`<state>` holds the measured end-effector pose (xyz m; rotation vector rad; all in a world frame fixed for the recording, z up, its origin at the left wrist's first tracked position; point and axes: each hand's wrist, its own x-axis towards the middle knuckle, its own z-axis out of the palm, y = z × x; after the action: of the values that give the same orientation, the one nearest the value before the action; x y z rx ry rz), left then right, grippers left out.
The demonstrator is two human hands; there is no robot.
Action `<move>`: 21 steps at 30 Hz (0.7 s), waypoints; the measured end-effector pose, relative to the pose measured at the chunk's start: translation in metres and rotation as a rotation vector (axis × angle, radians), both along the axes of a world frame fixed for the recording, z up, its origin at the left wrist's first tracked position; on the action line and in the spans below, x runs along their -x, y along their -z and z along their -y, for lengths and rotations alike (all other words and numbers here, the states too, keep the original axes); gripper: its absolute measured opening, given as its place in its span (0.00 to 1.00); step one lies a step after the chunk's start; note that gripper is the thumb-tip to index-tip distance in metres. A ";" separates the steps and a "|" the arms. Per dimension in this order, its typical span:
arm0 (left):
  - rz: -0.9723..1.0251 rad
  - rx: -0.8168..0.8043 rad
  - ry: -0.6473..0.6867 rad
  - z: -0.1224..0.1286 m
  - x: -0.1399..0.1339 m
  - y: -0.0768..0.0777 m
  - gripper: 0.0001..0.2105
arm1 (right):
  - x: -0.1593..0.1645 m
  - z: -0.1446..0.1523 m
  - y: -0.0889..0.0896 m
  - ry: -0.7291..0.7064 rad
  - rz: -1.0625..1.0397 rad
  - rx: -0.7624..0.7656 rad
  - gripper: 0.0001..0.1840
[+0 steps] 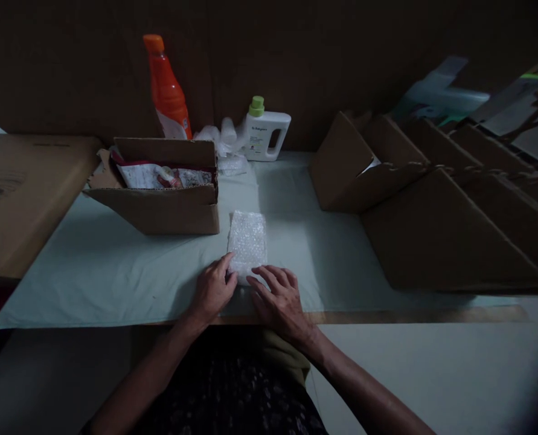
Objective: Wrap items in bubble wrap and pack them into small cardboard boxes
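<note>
A flat piece of clear bubble wrap (247, 238) lies on the light green cloth, roughly rectangular, its near end between my two hands. At its lower left edge is my left hand (212, 290), index finger and thumb apart and resting on the wrap's side. My right hand (278, 297) hovers at the near right corner with fingers bent and spread, the fingertips at or just over the wrap. Whether anything is folded inside the wrap cannot be made out. Neither hand's grasp closes around it.
Left of the wrap stands an open cardboard box (178, 208) holding printed packets (160, 175). An orange bottle (168, 90), a white jug with a green cap (269, 136) and crumpled clear plastic (227, 136) stand behind. Several open cardboard boxes (436, 235) fill the right; a large carton (28, 199) lies far left.
</note>
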<state>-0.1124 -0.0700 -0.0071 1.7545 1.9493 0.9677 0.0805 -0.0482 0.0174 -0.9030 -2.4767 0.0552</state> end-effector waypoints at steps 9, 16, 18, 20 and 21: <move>-0.053 -0.245 0.214 0.033 0.009 -0.014 0.19 | 0.000 -0.018 -0.001 -0.144 0.073 0.345 0.09; 0.007 -0.174 0.141 0.021 0.010 -0.005 0.16 | -0.006 -0.015 -0.001 0.014 -0.074 0.224 0.13; -0.009 -0.149 0.122 0.010 0.008 -0.003 0.16 | -0.007 -0.013 -0.001 0.035 -0.038 0.105 0.15; -0.027 -0.120 0.119 0.001 0.006 -0.002 0.16 | -0.005 -0.011 0.000 0.013 0.011 0.070 0.16; -0.031 -0.108 0.120 -0.002 0.006 -0.002 0.16 | -0.004 -0.011 0.001 0.002 0.036 0.078 0.16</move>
<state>-0.1181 -0.0682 -0.0053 1.9321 1.8171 1.0275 0.0840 -0.0372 0.0166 -0.9474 -2.5220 0.1370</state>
